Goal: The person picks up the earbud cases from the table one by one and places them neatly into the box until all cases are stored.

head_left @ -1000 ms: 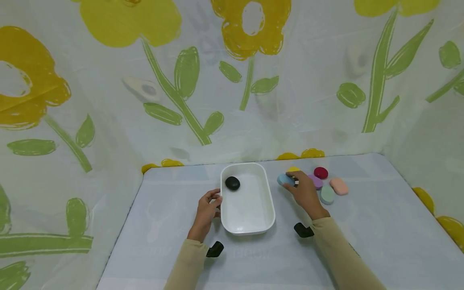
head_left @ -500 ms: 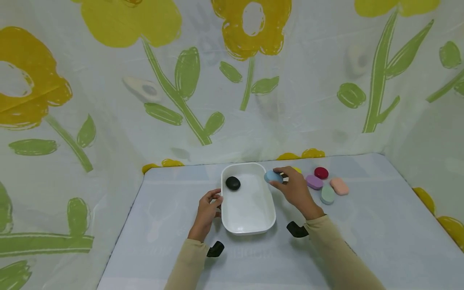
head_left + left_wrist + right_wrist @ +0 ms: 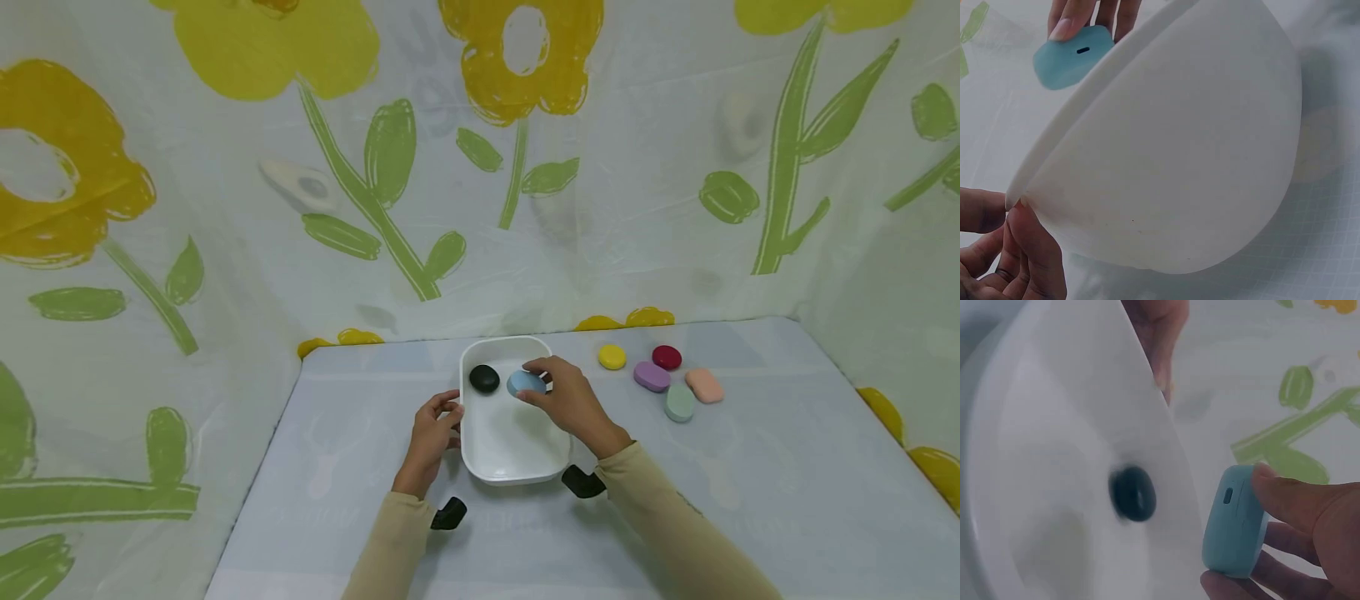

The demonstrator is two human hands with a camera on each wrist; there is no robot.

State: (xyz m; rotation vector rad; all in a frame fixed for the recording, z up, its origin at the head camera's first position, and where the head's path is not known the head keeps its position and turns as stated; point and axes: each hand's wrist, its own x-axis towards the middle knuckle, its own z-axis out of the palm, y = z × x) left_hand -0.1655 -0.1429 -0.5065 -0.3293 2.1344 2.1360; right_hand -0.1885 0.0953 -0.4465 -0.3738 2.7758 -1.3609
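Observation:
A white rounded tray stands on the table, with a glossy black oval piece inside near its left wall. My left hand is at the tray's left side, its thumb and finger pinching the rim. Over the tray, my right hand holds a light blue rounded case between thumb and fingers. The case has a small dark slot like a port and a fine seam. It is raised above the tray floor, right of the black piece.
Right of the tray lie several smooth rounded pieces: yellow, dark red, purple, pale green and peach. A flower-printed curtain hangs behind the table.
My right hand has carried the light blue case leftward, from beside the yellow piece across the tray's right rim to over its inside. My left hand has stayed at the tray.

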